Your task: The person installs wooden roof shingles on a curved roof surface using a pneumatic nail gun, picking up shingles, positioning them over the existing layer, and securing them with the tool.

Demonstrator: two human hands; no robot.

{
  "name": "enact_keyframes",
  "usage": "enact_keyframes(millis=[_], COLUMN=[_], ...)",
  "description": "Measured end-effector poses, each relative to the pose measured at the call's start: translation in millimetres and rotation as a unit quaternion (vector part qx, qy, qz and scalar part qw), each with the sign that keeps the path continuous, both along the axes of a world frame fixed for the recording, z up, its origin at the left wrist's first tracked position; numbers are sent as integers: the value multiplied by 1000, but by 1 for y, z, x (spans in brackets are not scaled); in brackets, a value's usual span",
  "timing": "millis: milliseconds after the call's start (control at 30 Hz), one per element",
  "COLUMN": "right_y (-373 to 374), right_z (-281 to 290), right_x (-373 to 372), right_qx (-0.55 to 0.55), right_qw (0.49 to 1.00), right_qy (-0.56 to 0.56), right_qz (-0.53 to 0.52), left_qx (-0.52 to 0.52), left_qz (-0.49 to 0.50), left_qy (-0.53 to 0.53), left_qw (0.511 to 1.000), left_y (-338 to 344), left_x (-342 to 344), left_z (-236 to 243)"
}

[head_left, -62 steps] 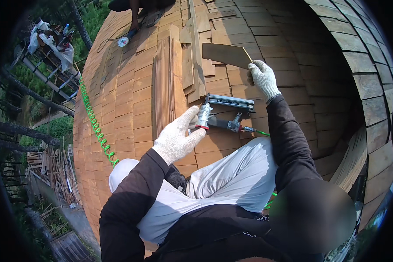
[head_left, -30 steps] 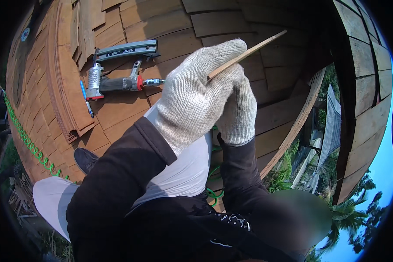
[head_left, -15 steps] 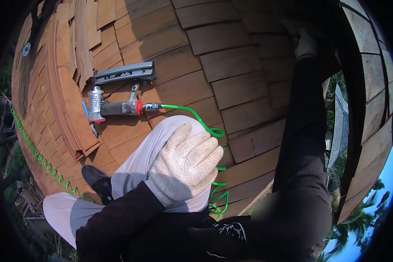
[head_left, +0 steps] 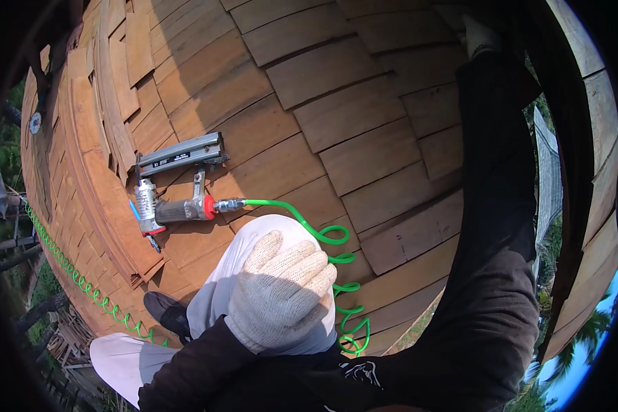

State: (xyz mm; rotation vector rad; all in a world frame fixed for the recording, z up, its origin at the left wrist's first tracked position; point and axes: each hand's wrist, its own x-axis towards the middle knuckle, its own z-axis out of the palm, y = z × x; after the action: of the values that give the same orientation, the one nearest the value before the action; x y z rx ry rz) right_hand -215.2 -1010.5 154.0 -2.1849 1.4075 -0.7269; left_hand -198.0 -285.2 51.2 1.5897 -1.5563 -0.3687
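Note:
My gloved left hand (head_left: 274,292) lies on the pale trousers over my knee (head_left: 216,261), fingers loosely apart, holding nothing. My gloved right hand (head_left: 479,36) is stretched out to the shadowed shingles at the top right; its fingers and anything in them are too dark to make out. A grey pneumatic nail gun (head_left: 182,208), with red fittings, lies on its side on the wooden shingles beside my knee, joined to a green coiled hose (head_left: 331,233). A stack of thin wooden shingles (head_left: 89,147) is left of it, with a blue slender item (head_left: 134,211) by the gun.
The curved shingled roof (head_left: 364,137) spreads around me. Another person's dark arm (head_left: 40,82) is at the upper left, near a small disc-shaped tool (head_left: 35,122). A weathered shingled section (head_left: 600,206) rises on the right. Trees and timber scraps show past the roof edge.
Earlier both my hands were around a thin wooden piece. My left hand has since come down onto my knee, and my right hand has reached away into the shadow at top right.

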Motion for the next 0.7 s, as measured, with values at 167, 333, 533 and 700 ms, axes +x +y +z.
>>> enact_keyframes(millis=[167,333,533,700], right_y=[34,86,104,134], right_z=[-11,24,46,21], right_x=[3,-7,-3,34], right_qx=[-87,-188,-404,-304], right_qw=[993,960,877,947], right_qy=[67,166,181,-25], right_qz=[-37,-125,-189,-105], left_qx=[-7,13,48,-11], left_qz=[20,1,-21,20], left_qy=[11,12,23,23], left_qw=[1000,1000,998,999], left_y=[2,2,-4,3], left_x=[-4,0,5,-3], left_z=[-3,-1,8,-4])
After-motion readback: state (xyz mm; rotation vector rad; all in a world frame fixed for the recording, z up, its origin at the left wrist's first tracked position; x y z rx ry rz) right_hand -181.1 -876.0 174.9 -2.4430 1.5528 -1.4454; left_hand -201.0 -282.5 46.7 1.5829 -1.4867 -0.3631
